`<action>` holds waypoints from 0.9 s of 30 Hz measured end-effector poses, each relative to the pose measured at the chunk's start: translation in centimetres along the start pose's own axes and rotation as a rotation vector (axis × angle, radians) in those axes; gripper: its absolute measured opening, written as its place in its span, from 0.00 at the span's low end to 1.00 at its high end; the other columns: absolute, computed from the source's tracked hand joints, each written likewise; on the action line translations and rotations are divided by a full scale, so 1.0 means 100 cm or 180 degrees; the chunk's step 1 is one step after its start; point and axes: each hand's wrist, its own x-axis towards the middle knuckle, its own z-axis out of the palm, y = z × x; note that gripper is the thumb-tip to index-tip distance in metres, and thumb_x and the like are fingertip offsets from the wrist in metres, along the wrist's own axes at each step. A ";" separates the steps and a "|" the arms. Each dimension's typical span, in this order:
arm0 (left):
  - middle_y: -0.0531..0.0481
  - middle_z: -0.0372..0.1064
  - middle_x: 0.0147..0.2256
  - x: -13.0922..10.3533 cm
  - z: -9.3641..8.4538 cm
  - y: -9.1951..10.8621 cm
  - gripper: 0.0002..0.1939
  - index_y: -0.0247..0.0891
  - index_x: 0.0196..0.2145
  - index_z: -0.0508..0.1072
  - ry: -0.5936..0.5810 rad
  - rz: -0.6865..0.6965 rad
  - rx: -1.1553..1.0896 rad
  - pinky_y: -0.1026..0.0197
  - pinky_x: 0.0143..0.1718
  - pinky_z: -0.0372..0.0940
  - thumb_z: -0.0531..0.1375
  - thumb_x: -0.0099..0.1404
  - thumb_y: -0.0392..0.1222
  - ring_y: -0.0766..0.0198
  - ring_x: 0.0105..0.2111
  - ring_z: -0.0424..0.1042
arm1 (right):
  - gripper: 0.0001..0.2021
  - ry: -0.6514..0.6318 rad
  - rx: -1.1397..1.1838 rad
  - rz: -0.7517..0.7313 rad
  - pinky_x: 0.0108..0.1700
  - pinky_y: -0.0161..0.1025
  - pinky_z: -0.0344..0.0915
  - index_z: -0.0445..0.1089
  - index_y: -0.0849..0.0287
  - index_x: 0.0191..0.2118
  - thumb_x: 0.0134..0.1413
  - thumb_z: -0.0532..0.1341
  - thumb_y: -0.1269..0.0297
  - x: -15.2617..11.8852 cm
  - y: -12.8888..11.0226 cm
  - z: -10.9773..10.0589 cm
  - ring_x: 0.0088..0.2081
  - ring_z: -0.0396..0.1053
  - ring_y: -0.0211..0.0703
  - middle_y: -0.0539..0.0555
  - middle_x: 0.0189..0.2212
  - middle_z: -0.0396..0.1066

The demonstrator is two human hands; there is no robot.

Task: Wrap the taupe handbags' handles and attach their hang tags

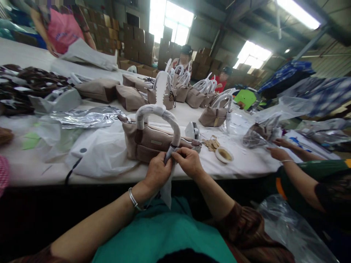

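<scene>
A taupe handbag [148, 142] stands at the table's front edge, its raised handle [161, 111] wrapped in white material. My left hand [159, 171] grips the wrapped lower end of the front handle, thumb on top. Close on its right, my right hand [189, 160] pinches the same wrapping with thumb and forefinger. A loose white strip [166, 193] hangs below my fingers over the edge. Another white strip with a toothed edge [161, 89] rises behind the top of the handle.
Several similar bags [192, 95] stand farther back. Right of the bag are a small round dish [224, 155], tan tags [211, 143] and a white dispenser [192, 130]. White sheeting [95, 157] lies left. A co-worker's hands [279, 149] are at the right.
</scene>
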 end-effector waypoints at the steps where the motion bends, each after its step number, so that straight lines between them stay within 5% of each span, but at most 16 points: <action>1: 0.48 0.71 0.29 0.000 0.000 -0.001 0.11 0.37 0.34 0.71 -0.0009 0.0010 -0.0021 0.61 0.33 0.59 0.55 0.67 0.46 0.60 0.31 0.70 | 0.11 -0.0007 -0.0004 0.0023 0.25 0.35 0.63 0.72 0.56 0.25 0.53 0.65 0.57 0.000 -0.001 0.000 0.23 0.66 0.41 0.50 0.21 0.71; 15: 0.42 0.72 0.34 -0.004 0.006 -0.014 0.09 0.38 0.36 0.68 0.0142 0.0738 0.0491 0.58 0.39 0.63 0.52 0.69 0.44 0.56 0.36 0.72 | 0.22 0.0330 -0.1089 0.0276 0.24 0.36 0.53 0.62 0.56 0.17 0.50 0.65 0.47 0.009 -0.002 0.010 0.21 0.60 0.38 0.48 0.16 0.64; 22: 0.48 0.72 0.30 0.002 -0.005 0.000 0.10 0.38 0.33 0.70 -0.0052 0.0264 0.0179 0.61 0.34 0.61 0.54 0.67 0.46 0.59 0.31 0.71 | 0.13 -0.0007 0.0389 0.0433 0.26 0.35 0.62 0.71 0.59 0.27 0.47 0.65 0.53 0.000 0.008 0.001 0.23 0.64 0.38 0.49 0.21 0.70; 27: 0.49 0.73 0.30 0.003 -0.005 0.005 0.12 0.37 0.35 0.73 -0.0126 0.0094 -0.0120 0.61 0.34 0.61 0.56 0.65 0.47 0.60 0.31 0.71 | 0.12 0.0300 -0.0001 0.0602 0.23 0.33 0.57 0.70 0.59 0.21 0.43 0.66 0.55 0.003 0.012 -0.002 0.21 0.62 0.36 0.49 0.17 0.67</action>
